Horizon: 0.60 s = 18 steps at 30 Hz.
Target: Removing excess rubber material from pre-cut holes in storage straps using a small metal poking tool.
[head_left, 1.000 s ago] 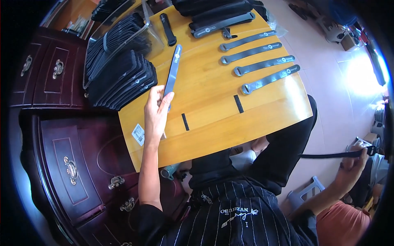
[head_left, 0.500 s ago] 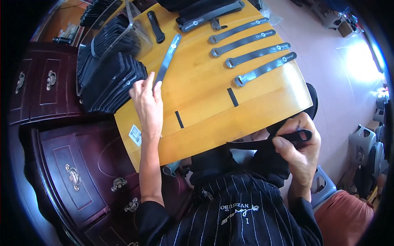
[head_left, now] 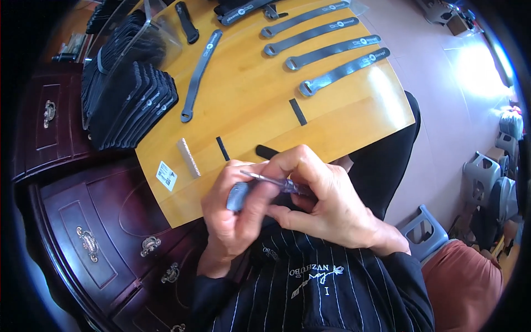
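Note:
Over the table's near edge my two hands are close together. My left hand (head_left: 235, 213) is closed on a dark strap; a grey ribbed piece (head_left: 238, 196) shows between its thumb and fingers. The black strap's rounded end (head_left: 267, 151) sticks out beyond the hands. My right hand (head_left: 332, 202) is closed around a small screwdriver (head_left: 271, 180) with a translucent purple handle, its thin metal shaft pointing left across the left fingers. Fingers hide most of the strap, and whether the right hand also grips it I cannot tell.
On the wooden table (head_left: 249, 110) lie several grey slotted straps (head_left: 334, 58), a single strap (head_left: 199, 77), two short black strips (head_left: 297, 112), a pale strip (head_left: 189, 157) and a label (head_left: 166, 176). Stacked black straps (head_left: 138, 105) stand left by a clear bin. A dark cabinet (head_left: 94, 221) adjoins.
My left hand has left the grey strap on the table and come back to meet my right. The black strap is now between both hands, and a screwdriver has come into view.

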Available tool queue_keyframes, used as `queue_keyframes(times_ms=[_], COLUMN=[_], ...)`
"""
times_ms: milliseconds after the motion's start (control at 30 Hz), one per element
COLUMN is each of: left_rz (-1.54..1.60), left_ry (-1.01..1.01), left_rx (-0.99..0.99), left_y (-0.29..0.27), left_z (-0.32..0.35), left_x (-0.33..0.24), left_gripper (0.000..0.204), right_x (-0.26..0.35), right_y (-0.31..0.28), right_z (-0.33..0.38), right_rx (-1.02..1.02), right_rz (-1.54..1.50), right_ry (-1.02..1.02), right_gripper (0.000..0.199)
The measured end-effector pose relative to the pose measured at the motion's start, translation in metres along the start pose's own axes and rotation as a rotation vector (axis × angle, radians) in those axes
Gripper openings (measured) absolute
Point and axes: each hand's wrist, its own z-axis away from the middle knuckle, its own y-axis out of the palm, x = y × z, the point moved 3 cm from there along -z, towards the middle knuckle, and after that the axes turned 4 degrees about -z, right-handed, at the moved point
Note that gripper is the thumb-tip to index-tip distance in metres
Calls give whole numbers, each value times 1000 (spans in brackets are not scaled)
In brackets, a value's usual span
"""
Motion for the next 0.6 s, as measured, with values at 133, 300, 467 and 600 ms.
queue_keyframes(times_ms=[133,300,467,600], left_rz=[214,490,493,515], left_ry=[-59,-60,-152,-232], left_rx=[-71,-101,-230,-284], left_y=[-15,-10,-20,-25], left_z=[12,9,9,14], left_x=[15,24,55,87], left_gripper=[18,24,23,18], right_x=[-13,-28,-39,-48], right_y=[-29,-29,-65,-77], right_z=[-4,-6,-2,-12], right_rx=[-150,111,192,118], right_rz=[86,90,269,162], right_ry=[203,-94,235,285], right_gripper=[35,37,24,20])
